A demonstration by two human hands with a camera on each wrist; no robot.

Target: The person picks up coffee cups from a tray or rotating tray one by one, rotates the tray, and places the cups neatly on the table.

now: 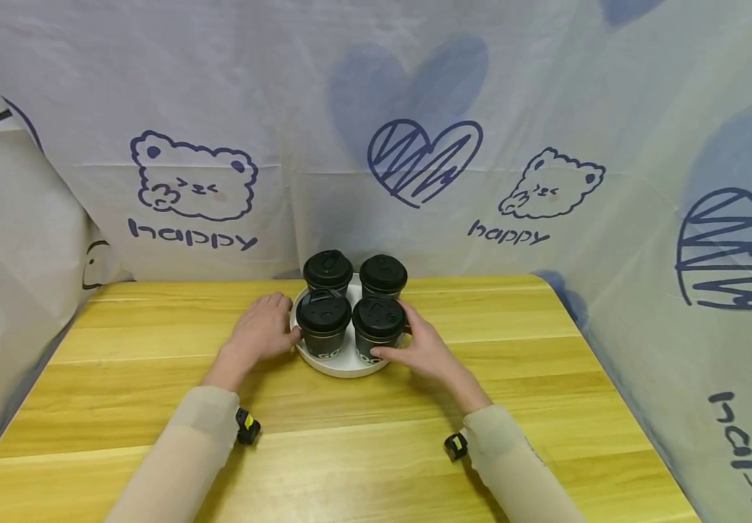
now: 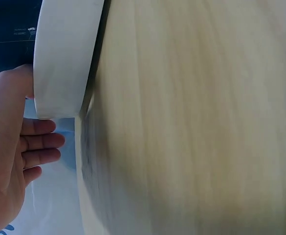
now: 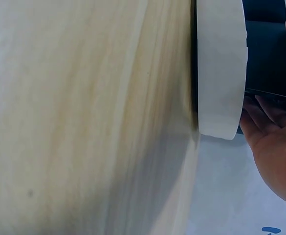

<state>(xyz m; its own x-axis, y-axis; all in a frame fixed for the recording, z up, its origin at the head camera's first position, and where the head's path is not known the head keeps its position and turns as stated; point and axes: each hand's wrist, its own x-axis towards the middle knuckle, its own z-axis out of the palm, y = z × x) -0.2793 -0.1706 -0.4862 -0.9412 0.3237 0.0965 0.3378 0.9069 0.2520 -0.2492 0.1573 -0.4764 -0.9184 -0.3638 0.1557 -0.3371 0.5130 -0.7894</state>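
head view: i see right grip [image 1: 423, 349] curled round lidded cup [image 1: 376, 328] on white tray [image 1: 346, 372]; left grip [image 1: 261, 327] loosely spread by tray rim, thumb nearest second cup [image 1: 323, 325]; tabletop [image 1: 343, 450] beneath both.

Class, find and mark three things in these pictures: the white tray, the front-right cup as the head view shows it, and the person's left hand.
White tray [image 2: 67, 58]: left wrist view, outer side wall.
Front-right cup [image 1: 378, 323]: head view, black lid.
Left hand [image 1: 261, 330]: head view, back of the hand.

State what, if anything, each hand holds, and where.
Right hand: the near-right cup, by its sides below the lid. Left hand: no clear hold, beside the tray.
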